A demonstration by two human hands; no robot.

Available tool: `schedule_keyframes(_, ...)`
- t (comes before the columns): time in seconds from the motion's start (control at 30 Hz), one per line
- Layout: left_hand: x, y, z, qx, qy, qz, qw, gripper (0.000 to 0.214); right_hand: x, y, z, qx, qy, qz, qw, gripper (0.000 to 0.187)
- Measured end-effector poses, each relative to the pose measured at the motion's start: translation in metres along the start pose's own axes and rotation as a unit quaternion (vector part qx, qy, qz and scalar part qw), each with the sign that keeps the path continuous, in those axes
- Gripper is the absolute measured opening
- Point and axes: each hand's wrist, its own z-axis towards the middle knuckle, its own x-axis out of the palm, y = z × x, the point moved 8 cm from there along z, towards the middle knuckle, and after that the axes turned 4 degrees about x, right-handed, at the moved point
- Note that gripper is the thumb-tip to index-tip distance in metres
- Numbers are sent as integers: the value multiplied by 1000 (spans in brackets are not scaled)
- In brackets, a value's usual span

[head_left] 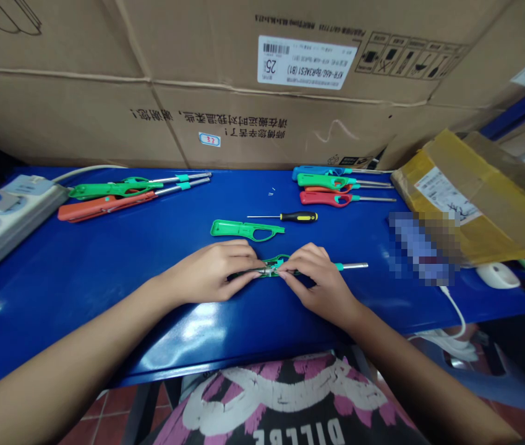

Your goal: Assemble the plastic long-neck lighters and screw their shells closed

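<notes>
An opened green gas lighter lies on the blue table, its inner parts showing and its metal tube pointing right. My left hand is closed on the lighter's handle end, thumb and fingers pinching beside a small metal part. From the right, my right hand pinches at the lighter's middle, close to the teal trigger piece; its fingers hide exactly what they grip. Just beyond my hands rests a loose green half shell. A screwdriver with a black and yellow handle lies behind that shell.
Green and orange lighters lie at the left by a white power strip. Several more lighters sit at the back right. Tiny pins lie between. A yellow-taped carton stands right, and a large cardboard box backs the table.
</notes>
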Motion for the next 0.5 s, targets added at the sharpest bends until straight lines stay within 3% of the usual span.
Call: schedule_keyframes(0.5, 0, -1, 0, 9, -9, -11, 1000, 25, 0, 0, 0, 0, -4, 15, 1000, 8)
